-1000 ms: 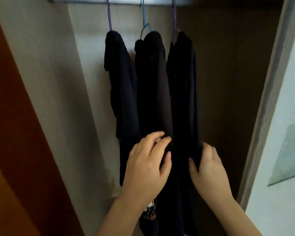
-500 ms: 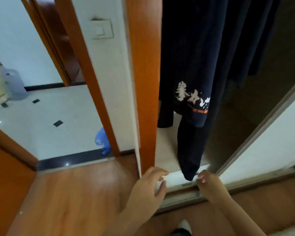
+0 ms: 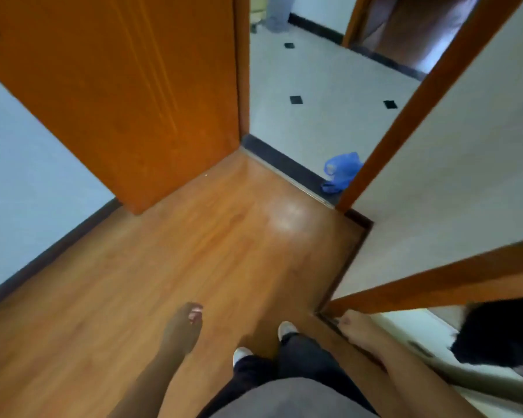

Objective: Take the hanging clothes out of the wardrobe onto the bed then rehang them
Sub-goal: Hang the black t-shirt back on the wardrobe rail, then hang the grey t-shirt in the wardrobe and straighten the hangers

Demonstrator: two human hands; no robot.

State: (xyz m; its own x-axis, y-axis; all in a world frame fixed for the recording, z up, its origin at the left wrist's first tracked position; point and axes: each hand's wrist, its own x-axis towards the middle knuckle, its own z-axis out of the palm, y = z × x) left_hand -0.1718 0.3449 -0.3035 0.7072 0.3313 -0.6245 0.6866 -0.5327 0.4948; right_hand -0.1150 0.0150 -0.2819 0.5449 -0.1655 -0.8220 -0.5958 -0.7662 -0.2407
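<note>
Orange-brown laminate floor (image 3: 194, 251) fills most of my view, glossy, with a glare patch near the dark threshold strip. My left hand (image 3: 183, 328) hangs low over it, fingers curled loosely inward, holding nothing. My right hand (image 3: 355, 328) is down by the wardrobe's bottom track (image 3: 417, 346); blur hides the fingers, so I can't tell if they're spread or pressed together, but I see nothing gripped. Dark garment (image 3: 498, 333) only shows as a soft black mass at the right edge, inside the wardrobe, apart from both hands. No bed in view. My read: I'm facing away from the wardrobe, nothing carried. To do this well: look back up at the hooks, grab those rather than the slack fabric, and lift them clear. Orange wooden door (image 3: 127, 95) stands open, flat and smooth.
</note>
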